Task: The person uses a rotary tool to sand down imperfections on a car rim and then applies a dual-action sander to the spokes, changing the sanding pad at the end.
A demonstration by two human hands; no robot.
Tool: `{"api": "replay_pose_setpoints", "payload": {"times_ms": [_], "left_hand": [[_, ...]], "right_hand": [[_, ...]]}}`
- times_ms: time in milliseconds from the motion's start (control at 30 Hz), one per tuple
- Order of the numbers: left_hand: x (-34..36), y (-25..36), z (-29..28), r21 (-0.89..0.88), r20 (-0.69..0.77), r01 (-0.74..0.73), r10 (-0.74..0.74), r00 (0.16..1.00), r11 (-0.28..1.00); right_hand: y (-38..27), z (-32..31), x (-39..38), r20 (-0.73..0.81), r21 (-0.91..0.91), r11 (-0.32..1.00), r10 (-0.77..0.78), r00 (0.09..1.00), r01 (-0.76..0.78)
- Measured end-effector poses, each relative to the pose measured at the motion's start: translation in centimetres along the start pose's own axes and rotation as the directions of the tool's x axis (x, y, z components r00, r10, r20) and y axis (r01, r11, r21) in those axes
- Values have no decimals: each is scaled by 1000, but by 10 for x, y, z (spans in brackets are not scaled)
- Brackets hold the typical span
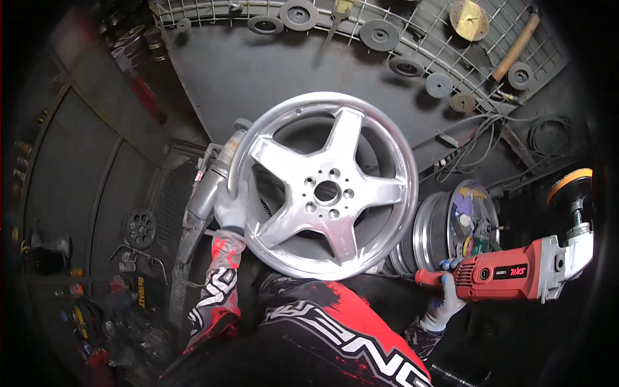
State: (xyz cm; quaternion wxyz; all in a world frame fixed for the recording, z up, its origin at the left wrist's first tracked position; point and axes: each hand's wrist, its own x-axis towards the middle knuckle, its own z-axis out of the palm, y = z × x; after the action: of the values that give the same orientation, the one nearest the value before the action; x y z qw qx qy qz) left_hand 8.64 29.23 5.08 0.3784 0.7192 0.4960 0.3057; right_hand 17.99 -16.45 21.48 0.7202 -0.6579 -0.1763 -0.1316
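Observation:
A silver five-spoke alloy wheel [303,173] faces me in the middle, its bare metal bright and shiny. At its left edge, my left hand [229,208] in a light grey glove is closed on the outer lip. My right hand [446,304], gloved too, grips the rear handle of a red angle polisher [500,272]. The polisher lies sideways at the right, apart from the wheel. Its round orange-edged pad [569,186] points up and away from me. Part of the right fingers is hidden behind the tool's handle.
A grey metal power tool [209,193] lies close behind the wheel's left edge. Another wheel rim [433,226] holding coloured cloths stands at the right. Abrasive discs [379,35] and a wooden-handled tool [517,46] hang on the wire grid ahead. Cables [474,145] coil at the back right.

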Motion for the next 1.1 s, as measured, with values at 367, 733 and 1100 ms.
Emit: {"api": "replay_pose_setpoints", "payload": {"times_ms": [367, 733, 1100], "left_hand": [[17, -36, -8, 49, 143, -173, 165, 976, 984], [32, -1, -12, -143, 156, -362, 382, 911, 921], [39, 33, -26, 11, 262, -396, 380, 887, 918]], "right_hand": [[0, -36, 28, -194, -88, 996, -29, 981, 12], [-32, 22, -18, -311, -24, 999, -35, 950, 29], [-14, 53, -82, -456, -94, 967, 169, 874, -236]]}}
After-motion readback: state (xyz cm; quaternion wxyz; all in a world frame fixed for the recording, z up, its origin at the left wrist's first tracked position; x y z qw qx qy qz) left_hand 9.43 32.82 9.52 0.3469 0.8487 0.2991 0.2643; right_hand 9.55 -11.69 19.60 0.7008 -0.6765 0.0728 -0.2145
